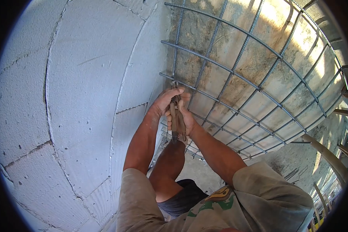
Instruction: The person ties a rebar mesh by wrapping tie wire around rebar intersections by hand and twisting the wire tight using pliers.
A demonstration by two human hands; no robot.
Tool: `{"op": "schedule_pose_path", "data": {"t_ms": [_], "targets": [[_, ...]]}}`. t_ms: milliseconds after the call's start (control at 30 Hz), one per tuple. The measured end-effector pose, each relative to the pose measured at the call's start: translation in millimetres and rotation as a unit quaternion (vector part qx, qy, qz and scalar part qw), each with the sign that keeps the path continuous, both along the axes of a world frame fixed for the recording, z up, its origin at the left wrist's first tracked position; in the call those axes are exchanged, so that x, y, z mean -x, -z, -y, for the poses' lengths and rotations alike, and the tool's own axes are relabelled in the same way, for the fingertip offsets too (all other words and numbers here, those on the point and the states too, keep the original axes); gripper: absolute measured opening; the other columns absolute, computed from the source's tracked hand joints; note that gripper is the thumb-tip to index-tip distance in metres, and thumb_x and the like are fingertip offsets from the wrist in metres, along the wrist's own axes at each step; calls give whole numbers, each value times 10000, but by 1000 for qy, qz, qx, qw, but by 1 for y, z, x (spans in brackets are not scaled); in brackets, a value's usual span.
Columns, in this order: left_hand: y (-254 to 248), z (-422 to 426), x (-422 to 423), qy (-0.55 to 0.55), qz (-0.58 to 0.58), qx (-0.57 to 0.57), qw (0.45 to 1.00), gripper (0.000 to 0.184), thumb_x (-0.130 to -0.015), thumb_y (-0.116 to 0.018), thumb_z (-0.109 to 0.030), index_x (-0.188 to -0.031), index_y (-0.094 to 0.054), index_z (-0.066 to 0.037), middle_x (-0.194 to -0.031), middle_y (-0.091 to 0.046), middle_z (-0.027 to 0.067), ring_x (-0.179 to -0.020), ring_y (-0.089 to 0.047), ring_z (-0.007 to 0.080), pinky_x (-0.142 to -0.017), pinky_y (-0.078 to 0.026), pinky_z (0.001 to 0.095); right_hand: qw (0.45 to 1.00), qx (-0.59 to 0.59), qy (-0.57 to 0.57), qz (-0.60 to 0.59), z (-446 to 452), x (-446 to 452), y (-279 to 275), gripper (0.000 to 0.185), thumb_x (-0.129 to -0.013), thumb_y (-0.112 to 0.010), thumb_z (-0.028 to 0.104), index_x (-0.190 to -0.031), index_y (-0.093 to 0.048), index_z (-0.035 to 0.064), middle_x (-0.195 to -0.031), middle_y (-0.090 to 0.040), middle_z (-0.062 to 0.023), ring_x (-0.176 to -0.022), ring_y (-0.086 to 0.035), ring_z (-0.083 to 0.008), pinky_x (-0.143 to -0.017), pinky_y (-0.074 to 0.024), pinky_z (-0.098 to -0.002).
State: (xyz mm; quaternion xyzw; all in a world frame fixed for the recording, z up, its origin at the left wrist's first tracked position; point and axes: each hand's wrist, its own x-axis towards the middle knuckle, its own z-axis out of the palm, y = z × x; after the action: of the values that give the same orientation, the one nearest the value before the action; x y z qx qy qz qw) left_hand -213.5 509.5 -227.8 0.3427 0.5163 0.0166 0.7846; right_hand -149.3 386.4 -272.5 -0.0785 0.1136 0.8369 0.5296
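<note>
A grid of steel rebar [257, 88] stands in front of a stained concrete surface. At its left edge, a pair of pliers [174, 120] with worn, brownish handles points up, its jaws at or close to a bar crossing. My right hand [185, 118] is wrapped round the handles. My left hand [167, 101] is closed near the upper part of the tool, its fingers at the jaws; what they pinch there is too small to make out.
A wall of pale blocks [85, 96] with cracked joints rises close on the left. My bent leg [168, 166] is below the hands. Curved poles [328, 158] stand at the lower right, near thin rods [294, 174] on the ground.
</note>
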Motion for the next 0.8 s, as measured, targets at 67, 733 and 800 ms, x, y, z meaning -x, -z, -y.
{"op": "schedule_pose_path", "data": {"t_ms": [67, 733, 800], "targets": [[4, 9, 1, -30, -9, -37, 999, 392, -847, -574, -243, -1123, -487, 20, -879, -606, 130, -761, -621, 229, -683, -528, 349, 998, 50, -31, 13, 5, 3, -1, 655, -822, -471, 649, -982, -568, 21, -749, -611, -90, -649, -626, -228, -630, -531, -385], [4, 36, 8, 38, -180, -200, 962, 594, -822, -603, -453, -1154, -486, 26, -947, -621, 158, -822, -613, 275, -757, -492, 412, 994, 70, -70, -37, 52, 17, -17, 405, -912, -496, 439, -948, -587, 45, -731, -592, -51, -604, -556, -173, -544, -438, -298], [9, 42, 11, -65, -33, -52, 996, 535, -838, -602, -422, -1135, -512, 13, -890, -612, 112, -748, -603, 225, -690, -499, 378, 996, 20, -68, -61, 53, 15, -10, 479, -896, -490, 494, -975, -587, 31, -750, -604, -57, -658, -583, -178, -605, -466, -325]]}}
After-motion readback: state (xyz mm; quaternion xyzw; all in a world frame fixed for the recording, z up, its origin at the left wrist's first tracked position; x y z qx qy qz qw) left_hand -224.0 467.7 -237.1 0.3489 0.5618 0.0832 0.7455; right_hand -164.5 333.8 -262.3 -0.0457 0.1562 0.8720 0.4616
